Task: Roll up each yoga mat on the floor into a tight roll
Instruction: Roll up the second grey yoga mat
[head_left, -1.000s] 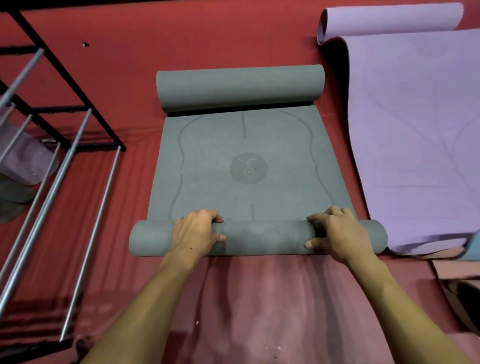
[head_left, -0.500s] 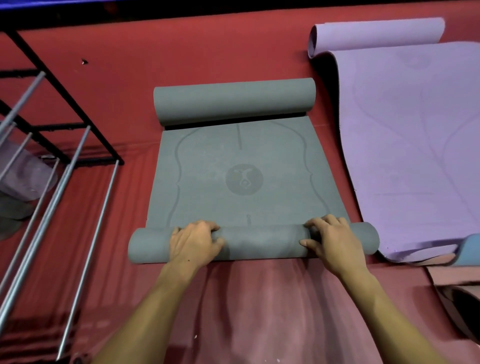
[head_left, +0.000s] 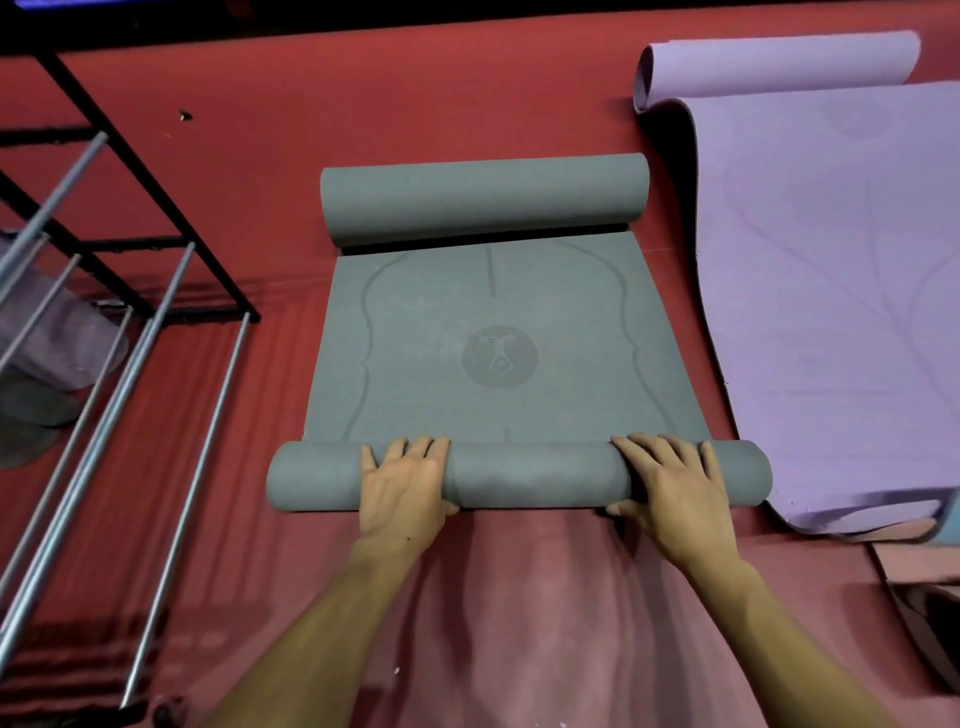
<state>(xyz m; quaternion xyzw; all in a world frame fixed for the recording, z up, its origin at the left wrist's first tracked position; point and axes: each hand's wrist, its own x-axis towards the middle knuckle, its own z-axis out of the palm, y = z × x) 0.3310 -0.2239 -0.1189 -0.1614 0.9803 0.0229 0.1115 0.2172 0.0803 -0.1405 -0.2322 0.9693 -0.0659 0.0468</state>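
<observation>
The grey yoga mat (head_left: 415, 338) lay mid-frame on the red floor (head_left: 467, 104), curled at both ends. The left hand (head_left: 402, 488) and right hand (head_left: 670, 488) each wrapped round the near roll (head_left: 530, 475), thumbs beneath. It looked like soft, springy, grippy foam, best gripped evenly toward both ends.

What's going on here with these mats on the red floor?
A person is working on a grey foam yoga mat laid on the red floor. The left hand and right hand both grip its rolled near end, fingers over the top. Its far end is curled up too, with a flat stretch between. A lilac yoga mat lies mostly flat to the right. A black metal rack stands at the left.
</observation>
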